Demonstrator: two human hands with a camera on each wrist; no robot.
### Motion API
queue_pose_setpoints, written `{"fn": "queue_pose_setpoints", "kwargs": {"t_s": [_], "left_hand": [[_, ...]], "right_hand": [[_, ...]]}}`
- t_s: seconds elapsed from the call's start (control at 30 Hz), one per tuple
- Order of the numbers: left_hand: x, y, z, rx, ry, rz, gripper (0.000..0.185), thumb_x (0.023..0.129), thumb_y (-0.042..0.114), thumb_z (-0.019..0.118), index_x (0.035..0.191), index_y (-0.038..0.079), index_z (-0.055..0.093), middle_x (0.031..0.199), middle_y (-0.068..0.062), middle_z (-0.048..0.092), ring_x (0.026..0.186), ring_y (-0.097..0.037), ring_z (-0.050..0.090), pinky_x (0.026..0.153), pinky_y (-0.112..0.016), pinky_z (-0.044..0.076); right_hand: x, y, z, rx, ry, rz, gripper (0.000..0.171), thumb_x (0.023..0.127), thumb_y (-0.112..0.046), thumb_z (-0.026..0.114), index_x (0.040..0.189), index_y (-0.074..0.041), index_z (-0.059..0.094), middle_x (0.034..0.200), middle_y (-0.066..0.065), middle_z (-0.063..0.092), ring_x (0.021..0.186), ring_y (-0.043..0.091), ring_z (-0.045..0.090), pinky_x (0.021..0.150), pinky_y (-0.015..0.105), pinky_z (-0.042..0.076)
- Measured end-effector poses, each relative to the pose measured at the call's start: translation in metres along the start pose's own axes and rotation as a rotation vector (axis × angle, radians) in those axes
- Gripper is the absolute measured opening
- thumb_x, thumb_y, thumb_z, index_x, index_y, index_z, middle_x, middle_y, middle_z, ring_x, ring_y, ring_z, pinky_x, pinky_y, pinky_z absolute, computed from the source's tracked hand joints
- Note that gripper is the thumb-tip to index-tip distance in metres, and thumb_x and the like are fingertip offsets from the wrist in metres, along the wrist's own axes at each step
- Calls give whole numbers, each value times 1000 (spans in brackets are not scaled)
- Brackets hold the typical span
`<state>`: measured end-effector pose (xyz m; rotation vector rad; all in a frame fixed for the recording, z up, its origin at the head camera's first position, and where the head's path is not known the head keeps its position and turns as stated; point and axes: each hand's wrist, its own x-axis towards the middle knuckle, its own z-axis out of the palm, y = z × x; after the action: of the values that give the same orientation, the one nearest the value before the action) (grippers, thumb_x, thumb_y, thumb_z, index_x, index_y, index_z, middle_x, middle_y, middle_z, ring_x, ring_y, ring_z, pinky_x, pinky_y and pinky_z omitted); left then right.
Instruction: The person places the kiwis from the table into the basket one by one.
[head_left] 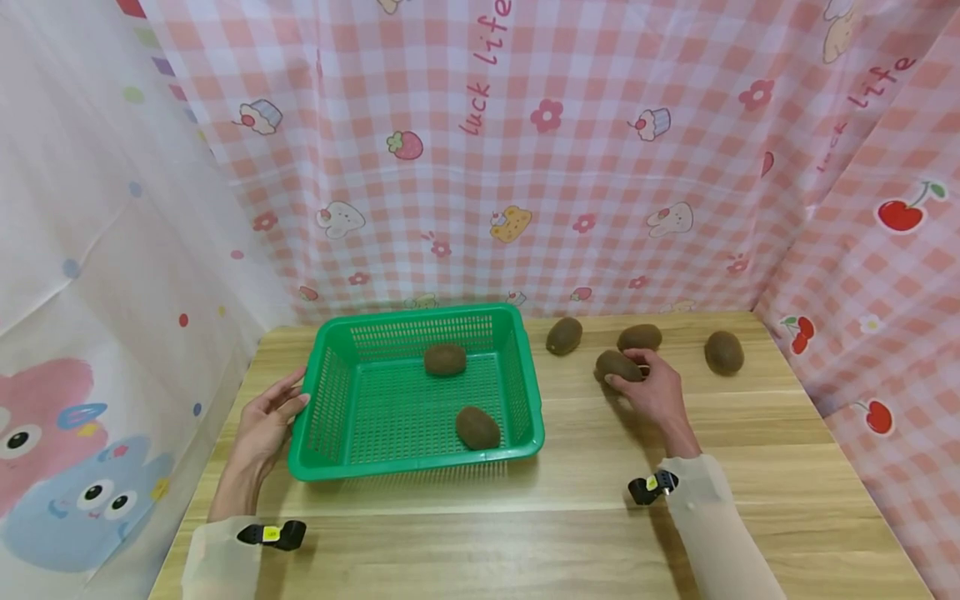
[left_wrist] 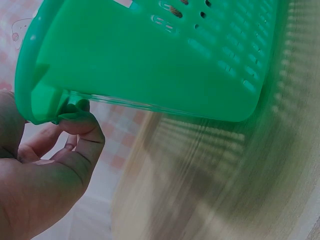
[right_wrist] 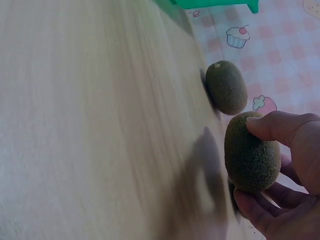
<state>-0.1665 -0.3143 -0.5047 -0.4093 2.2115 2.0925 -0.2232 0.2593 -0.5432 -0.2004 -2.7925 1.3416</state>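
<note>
Green plastic mesh forms the basket seen from the head view on the wooden tabletop, with two kiwis inside: one toward the far wall and one near the front right corner. The left hand is laid against the basket's left rim, its fingers touching the edge. To the right of the basket, the right hand is closed around a kiwi on the tabletop. Three more kiwis are lying near the back edge: one just right of the basket, one just behind the held fruit, and one farther right. A pink checked cloth is hung behind. In the left wrist view, the basket's corner is hooked by the curled fingers of the left hand, thumb side against the rim. In the right wrist view, the held kiwi is pinched between thumb and fingers, and another kiwi is lying just beyond it on the tabletop.
</note>
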Motion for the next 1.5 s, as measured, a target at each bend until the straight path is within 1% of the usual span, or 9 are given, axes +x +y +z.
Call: {"fn": "queue_pose_setpoints", "kwargs": {"t_s": [0.2,0.4,0.63,0.9,1.17,1.43,1.5], "left_hand": [[0,-1,-1,-14,4,-2,60,104,12,62,159,10,38,113,12,59,96,1,62,79,-16,59],[0,-2,-1,-36,-1,5,61,103,12,62,159,9,39,112,13,60,95,1,63,78,-17,60],[-1,-1,0,-27,-1,3,60,103,13,62,159,10,39,112,13,59,94,1,61,77,-17,59],[0,-2,0,-47,-3,13,61,102,14,64,158,10,40,112,13,61,95,0,63,77,-17,60],[-1,-1,-1,-39,-5,0,62,103,14,63,159,9,37,112,14,59,97,1,61,78,-16,59],[2,1,-1,-1,15,-12,61,104,14,62,160,11,38,111,17,59,97,2,61,77,-16,59],[2,1,-1,-5,16,-10,61,104,13,62,160,10,38,110,16,59,95,2,61,76,-16,59]], "right_hand": [[-3,-12,1,15,9,-20,55,92,-28,78,138,-5,58,140,22,58,122,41,58,102,54,50],[-4,-23,3,33,15,-68,55,92,-26,78,139,-5,59,138,22,59,120,41,60,101,53,51],[-4,-33,8,32,21,-110,53,92,-25,79,137,-5,60,134,22,61,117,40,62,98,53,54],[-5,-50,13,26,37,-205,51,90,-20,80,134,-2,62,127,21,65,112,38,63,93,52,56],[-6,-69,17,24,26,-226,52,89,-23,82,134,-5,63,128,20,66,111,37,64,92,51,57],[-2,-85,20,24,5,-267,53,89,-23,82,135,-6,63,131,18,66,112,36,64,93,51,57],[-2,-89,21,25,2,-279,53,89,-23,82,134,-6,63,131,18,66,113,36,63,93,51,57]]}}
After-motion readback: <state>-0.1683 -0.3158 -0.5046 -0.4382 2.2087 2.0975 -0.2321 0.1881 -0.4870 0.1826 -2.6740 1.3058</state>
